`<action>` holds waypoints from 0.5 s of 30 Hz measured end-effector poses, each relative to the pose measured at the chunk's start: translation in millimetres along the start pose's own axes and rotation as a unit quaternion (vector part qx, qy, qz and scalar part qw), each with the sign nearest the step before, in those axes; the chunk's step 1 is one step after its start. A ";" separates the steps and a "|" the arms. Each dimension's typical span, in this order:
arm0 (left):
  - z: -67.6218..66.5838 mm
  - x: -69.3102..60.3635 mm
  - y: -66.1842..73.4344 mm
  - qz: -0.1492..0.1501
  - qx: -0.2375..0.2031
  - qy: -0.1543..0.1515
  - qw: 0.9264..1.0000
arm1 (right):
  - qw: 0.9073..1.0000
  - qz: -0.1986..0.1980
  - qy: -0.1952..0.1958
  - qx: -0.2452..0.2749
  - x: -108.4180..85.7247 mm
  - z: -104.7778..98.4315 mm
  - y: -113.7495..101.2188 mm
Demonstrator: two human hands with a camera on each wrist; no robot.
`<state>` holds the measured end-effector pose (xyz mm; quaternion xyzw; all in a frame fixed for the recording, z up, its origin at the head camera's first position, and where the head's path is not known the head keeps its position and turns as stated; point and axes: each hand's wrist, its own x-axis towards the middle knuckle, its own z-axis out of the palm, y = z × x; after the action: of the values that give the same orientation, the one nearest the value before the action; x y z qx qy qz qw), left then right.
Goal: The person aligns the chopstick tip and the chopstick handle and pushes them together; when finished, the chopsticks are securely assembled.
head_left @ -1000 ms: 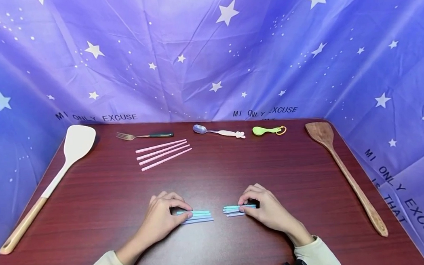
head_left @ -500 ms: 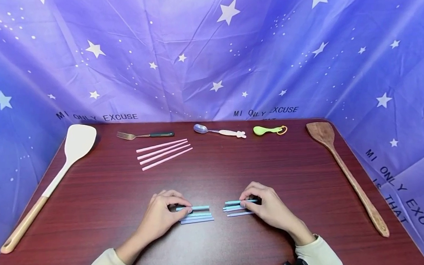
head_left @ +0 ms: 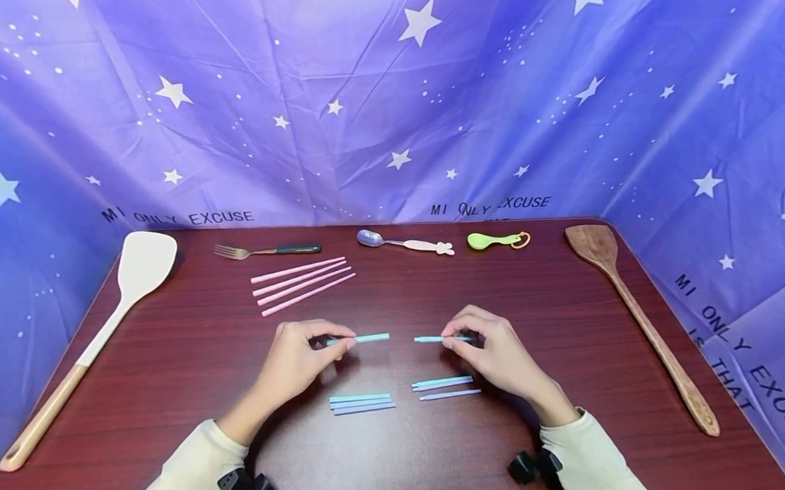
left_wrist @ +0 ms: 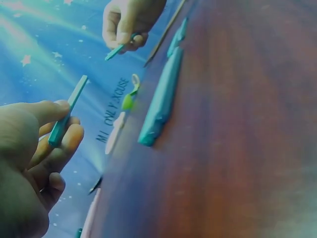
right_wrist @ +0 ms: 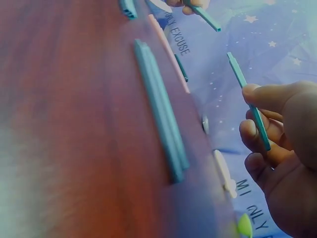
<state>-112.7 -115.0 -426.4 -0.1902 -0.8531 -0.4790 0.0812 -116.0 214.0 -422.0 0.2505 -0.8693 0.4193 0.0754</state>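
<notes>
My left hand [head_left: 305, 355] pinches a teal chopstick section [head_left: 374, 337] between thumb and fingertips, raised off the table. Opposite it, my right hand [head_left: 493, 344] pinches another teal chopstick section [head_left: 427, 339], whose narrower stub end points left. The two sections lie roughly in line, with a gap between their ends. Nearer me on the table is a left group of teal and lilac sections [head_left: 362, 404]. To its right lies a similar group [head_left: 444, 383], one lilac section [head_left: 450, 395] slightly apart. In the right wrist view the stub on the held section [right_wrist: 235, 67] shows clearly.
Several pink chopsticks [head_left: 303, 284] lie beyond my left hand. Along the back are a fork [head_left: 268, 250], a rabbit-handled spoon [head_left: 406, 244] and a green spoon [head_left: 496, 241]. A white spatula [head_left: 147, 267] flanks the left, a wooden turner [head_left: 628, 298] the right.
Both hands have picked a teal section off its group and moved away from me with it, lifting it above the table. The remaining sections stay where they lay.
</notes>
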 end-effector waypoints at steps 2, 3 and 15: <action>-1.4 4.5 1.0 0.004 -0.007 -0.001 1.000 | 1.000 0.000 0.004 0.003 5.6 -0.9 -1.6; -2.0 6.2 1.6 0.005 -0.009 -0.001 1.000 | 1.000 -0.002 0.006 0.006 8.4 -1.0 -2.5; -1.1 8.4 8.7 0.017 -0.008 -0.002 1.000 | 1.000 -0.006 0.008 0.027 18.5 8.0 -13.7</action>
<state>-117.0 -109.8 -416.3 -0.2066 -0.8462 -0.4836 0.0861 -124.5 193.9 -411.3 0.2540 -0.8556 0.4441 0.0785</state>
